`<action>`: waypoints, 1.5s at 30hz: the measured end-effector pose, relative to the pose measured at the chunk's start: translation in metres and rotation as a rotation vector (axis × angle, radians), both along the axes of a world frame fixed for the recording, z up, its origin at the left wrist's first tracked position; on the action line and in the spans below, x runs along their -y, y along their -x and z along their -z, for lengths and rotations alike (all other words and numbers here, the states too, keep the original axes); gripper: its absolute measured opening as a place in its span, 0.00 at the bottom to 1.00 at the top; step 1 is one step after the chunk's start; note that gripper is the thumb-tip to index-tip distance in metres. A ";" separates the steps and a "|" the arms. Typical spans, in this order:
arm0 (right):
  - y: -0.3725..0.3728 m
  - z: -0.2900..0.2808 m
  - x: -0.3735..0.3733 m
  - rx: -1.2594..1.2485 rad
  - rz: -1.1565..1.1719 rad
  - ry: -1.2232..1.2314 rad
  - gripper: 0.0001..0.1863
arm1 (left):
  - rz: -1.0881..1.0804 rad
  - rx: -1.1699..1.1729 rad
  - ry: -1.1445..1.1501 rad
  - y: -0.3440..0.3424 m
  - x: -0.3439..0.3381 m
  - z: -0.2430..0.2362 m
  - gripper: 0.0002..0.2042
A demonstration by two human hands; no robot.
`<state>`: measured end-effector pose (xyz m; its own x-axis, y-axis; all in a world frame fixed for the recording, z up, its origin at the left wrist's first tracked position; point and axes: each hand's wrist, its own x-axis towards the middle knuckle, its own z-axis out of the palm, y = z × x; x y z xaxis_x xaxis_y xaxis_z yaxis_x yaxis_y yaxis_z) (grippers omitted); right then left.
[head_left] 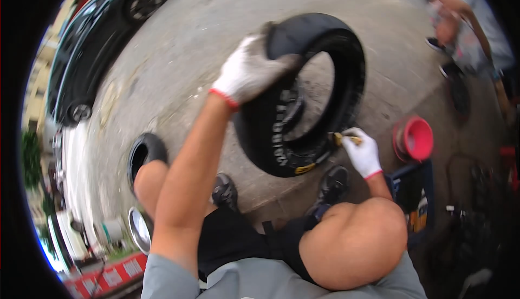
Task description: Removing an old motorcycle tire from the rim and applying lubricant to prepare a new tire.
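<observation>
A black motorcycle tire (355,77) with white lettering and a yellow label on its sidewall stands tilted on the ground before my feet. My left hand (250,72), in a white work glove with a red cuff, is closed over the tire's tread at the upper left, its fingertips partly hidden. Low on the right, my right hand (362,153), gloved alike, pinches a small brush (339,138) with a yellowish handle. The brush's dark end is against or very near the tire's inner edge; blur hides the exact contact.
To the right are a pink-red bucket (418,138) and a dark blue crate (401,186) with items inside. Another tire (156,148) is beside my left knee. A dark car (92,55) is parked at the far left. Another person (482,23) is at the upper right.
</observation>
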<state>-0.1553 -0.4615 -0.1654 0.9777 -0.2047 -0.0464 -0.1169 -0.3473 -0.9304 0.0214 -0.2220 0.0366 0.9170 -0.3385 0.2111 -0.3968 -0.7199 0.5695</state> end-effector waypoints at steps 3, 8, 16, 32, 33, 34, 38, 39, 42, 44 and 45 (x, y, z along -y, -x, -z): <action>0.004 -0.020 -0.013 -0.100 -0.095 0.111 0.08 | 0.021 -0.068 -0.048 -0.007 0.003 0.003 0.44; -0.021 -0.064 -0.033 -0.243 -0.181 -0.759 0.10 | 0.063 -0.114 -0.017 -0.011 0.018 0.011 0.43; -0.102 -0.081 0.008 0.030 0.457 -1.630 0.08 | 0.069 -0.128 0.000 -0.003 0.016 0.006 0.43; -0.002 -0.083 -0.012 0.022 -0.470 -0.722 0.08 | 0.053 -0.185 0.012 -0.010 0.018 0.008 0.43; -0.002 -0.085 -0.009 0.003 -0.403 -0.746 0.08 | 0.056 -0.161 -0.004 -0.013 0.017 0.010 0.43; -0.004 -0.088 -0.008 -0.017 -0.336 -0.771 0.08 | 0.050 -0.161 -0.016 -0.013 0.014 0.010 0.43; -0.031 -0.088 -0.014 0.074 0.098 -1.345 0.11 | 0.065 -0.195 0.034 -0.011 0.017 0.011 0.43; -0.038 -0.086 -0.018 0.036 0.129 -1.443 0.10 | 0.058 -0.218 0.066 -0.008 0.016 0.006 0.43; -0.030 -0.051 -0.029 -0.135 -0.037 -1.374 0.10 | 0.059 -0.216 0.049 -0.009 0.018 0.009 0.43; -0.005 -0.015 -0.026 -0.209 -0.078 -1.192 0.11 | 0.072 -0.217 0.071 -0.009 0.019 0.012 0.43; 0.004 0.000 -0.020 -0.252 -0.057 -1.095 0.10 | 0.073 -0.203 0.080 -0.008 0.016 0.008 0.42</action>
